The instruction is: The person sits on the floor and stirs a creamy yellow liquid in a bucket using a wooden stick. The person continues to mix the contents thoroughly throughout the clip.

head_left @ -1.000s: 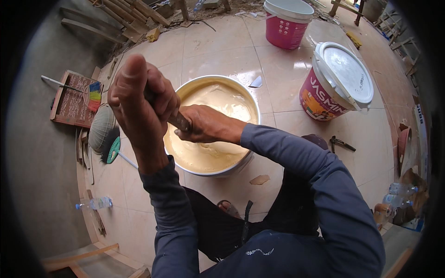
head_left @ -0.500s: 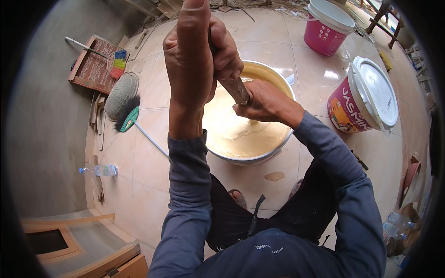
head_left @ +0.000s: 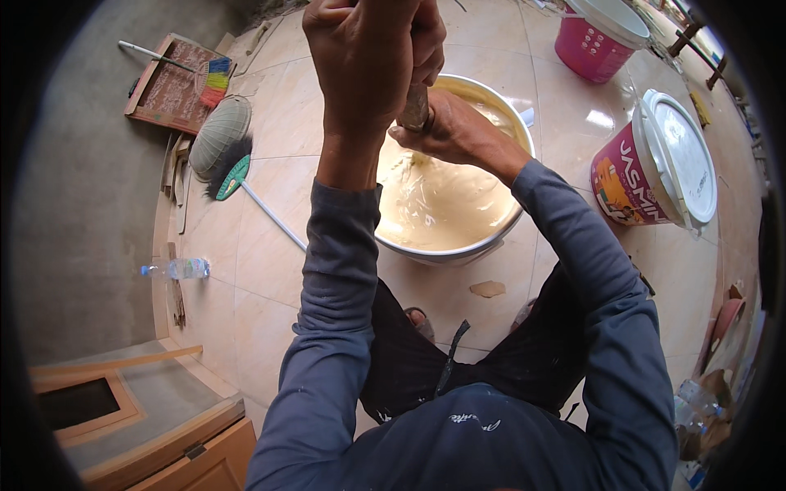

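Note:
Both my hands are wrapped round one wooden stick (head_left: 415, 108), held upright over a white bucket (head_left: 479, 253). My left hand (head_left: 368, 61) grips its upper part, close to the top of the view. Lower down, my right hand (head_left: 458, 127) closes round the same stick, above the bucket's mouth. Thick cream-coloured paint (head_left: 454, 204) fills much of the bucket, its surface rippled and streaked. The stick's lower end is hidden by my hand and the paint. The bucket stands on the tiles in front of my feet.
On the right stand a lidded paint bucket (head_left: 647, 172) and an open pink bucket (head_left: 594, 49). A green-headed broom (head_left: 233, 176), a conical hat (head_left: 221, 137) and a plastic bottle (head_left: 188, 268) lie left. A flat beige scrap (head_left: 488, 289) lies between my feet and the bucket.
Both hands and the stick have shifted toward the far side of the bucket, the left hand moving slightly right too. The paint's surface has become more rippled. Both hands keep their grip.

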Available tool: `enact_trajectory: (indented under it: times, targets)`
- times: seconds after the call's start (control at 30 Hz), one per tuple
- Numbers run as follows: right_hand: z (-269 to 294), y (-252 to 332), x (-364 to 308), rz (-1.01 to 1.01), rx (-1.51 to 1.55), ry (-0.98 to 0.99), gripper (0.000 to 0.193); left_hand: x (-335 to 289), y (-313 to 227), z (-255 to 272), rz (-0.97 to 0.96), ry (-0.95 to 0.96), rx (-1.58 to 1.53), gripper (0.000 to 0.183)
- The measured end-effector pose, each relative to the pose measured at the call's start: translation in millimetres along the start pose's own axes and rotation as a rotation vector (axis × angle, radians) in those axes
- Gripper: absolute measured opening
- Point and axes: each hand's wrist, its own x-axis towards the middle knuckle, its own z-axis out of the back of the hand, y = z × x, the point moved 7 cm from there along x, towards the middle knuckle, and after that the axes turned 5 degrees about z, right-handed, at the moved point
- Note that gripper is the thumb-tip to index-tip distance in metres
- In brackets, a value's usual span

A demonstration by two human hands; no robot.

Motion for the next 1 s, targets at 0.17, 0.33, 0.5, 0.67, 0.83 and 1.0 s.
enact_trajectory:
  times: [0.17, 0.33, 0.5, 0.67, 0.83, 1.0]
  targets:
    - [26.3, -5.2, -15.8, -0.01, -0.223, -0.037, 0.024, 4.2, 14.0, -1.5, -0.008, 0.151, -0.123, 0.065]
    - [18.5, 8.8, -39.7, -0.079, -0.081, 0.072, 0.024, -1.3, 6.9, -1.0, 0.2, 0.097, -0.036, 0.066]
    - [-18.2, 26.5, -43.6, -0.062, 0.116, 0.18, 0.031, -19.7, -17.5, -10.2, 0.273, 0.102, 0.044, 0.059]
    - [-29.3, 12.2, -27.0, 0.101, 0.176, -0.025, 0.03, -19.8, -8.2, -18.7, 0.23, 0.161, -0.06, 0.046]
    - [-6.8, 3.7, -13.3, 0.087, 0.025, -0.101, 0.024, -13.8, 1.6, -11.2, 0.091, 0.182, -0.071, 0.046]
    - [21.2, 4.9, -22.5, -0.017, -0.214, -0.127, 0.02, -4.6, 5.5, 1.2, 0.091, 0.151, -0.131, 0.063]
